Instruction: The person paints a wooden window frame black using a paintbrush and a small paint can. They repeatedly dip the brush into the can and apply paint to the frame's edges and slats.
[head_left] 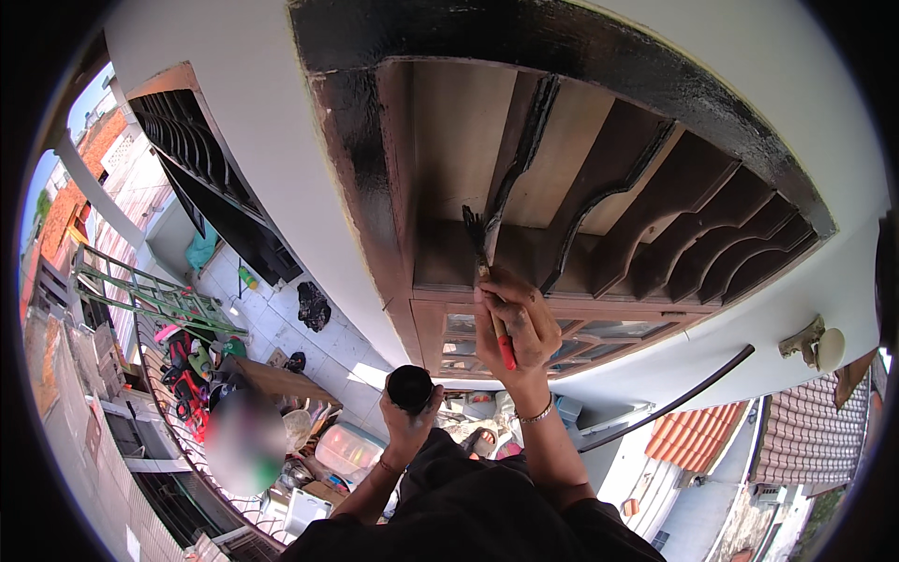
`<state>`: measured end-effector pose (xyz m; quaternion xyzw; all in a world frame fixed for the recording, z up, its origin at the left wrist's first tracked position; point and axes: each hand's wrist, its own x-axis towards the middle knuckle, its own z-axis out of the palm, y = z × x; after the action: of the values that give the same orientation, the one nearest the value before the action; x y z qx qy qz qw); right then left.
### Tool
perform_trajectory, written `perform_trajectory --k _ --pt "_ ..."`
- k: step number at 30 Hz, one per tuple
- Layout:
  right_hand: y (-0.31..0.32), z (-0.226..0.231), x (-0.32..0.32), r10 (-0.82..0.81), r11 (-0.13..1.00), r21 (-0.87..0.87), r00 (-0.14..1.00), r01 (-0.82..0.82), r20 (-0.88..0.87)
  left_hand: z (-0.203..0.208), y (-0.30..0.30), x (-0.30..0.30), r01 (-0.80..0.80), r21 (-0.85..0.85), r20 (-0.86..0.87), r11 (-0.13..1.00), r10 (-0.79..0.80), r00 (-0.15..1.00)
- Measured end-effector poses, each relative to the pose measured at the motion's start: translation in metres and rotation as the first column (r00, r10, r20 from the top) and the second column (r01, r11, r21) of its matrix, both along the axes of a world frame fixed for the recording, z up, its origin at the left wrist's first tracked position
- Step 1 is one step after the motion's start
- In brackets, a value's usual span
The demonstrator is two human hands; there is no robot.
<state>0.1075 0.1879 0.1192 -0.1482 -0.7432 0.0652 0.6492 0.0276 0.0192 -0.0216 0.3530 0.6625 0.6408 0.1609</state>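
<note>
Near the centre of the frame, the right hand (521,323) grips a red-handled paintbrush (482,258), its dark bristles (474,227) pointing up toward the lower end of the leftmost slat (516,169) in the wooden vent; whether they touch the slat or the pale panel (461,140) behind it, I cannot tell. Lower down and to the left, the left hand (409,429) is wrapped around a dark container (410,388), held upright or nearly so (how full it is cannot be made out).

Working well here should mean a lightly loaded brush, since the work is overhead and drips would fall toward the wrist and forearm. Wiping the bristles on the container's rim first would help, as would keeping that container close below the brush. Along the wavy edges, slow strokes that follow each curve should leave fewer runs than dabbing. The edges at the left look black and glossy, while the slats (660,211) toward the right look browner and duller. Care is likely needed beside the pale panel and along the frame (562,42) where it meets the white wall (234,75), as stray marks would show there.
</note>
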Motion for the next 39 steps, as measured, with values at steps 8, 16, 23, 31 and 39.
perform_trajectory --k 8,16,23,31,39 --pt "0.033 -0.003 0.019 0.045 0.947 -0.307 0.986 -0.092 -0.159 -0.004 -0.010 0.012 0.005 -0.013 0.129 1.000 -0.003 0.992" --pt "0.050 0.002 0.046 0.110 0.822 -0.506 0.944 -0.262 -0.310 0.001 -0.018 0.001 -0.036 0.007 0.036 0.999 0.036 0.999" --pt "0.045 0.003 0.052 0.076 0.852 -0.479 0.956 -0.210 -0.284 0.007 -0.020 0.000 -0.064 0.020 0.086 0.998 0.062 0.994" --pt "0.003 0.009 -0.004 -0.296 0.948 -0.142 0.954 0.286 -0.053 -0.002 -0.019 -0.005 -0.045 0.015 0.022 0.999 0.045 0.999" --pt "-0.022 -0.010 -0.051 -0.383 0.924 0.079 0.910 0.374 0.162 -0.010 -0.023 -0.006 -0.078 0.073 0.154 0.994 0.065 0.986"
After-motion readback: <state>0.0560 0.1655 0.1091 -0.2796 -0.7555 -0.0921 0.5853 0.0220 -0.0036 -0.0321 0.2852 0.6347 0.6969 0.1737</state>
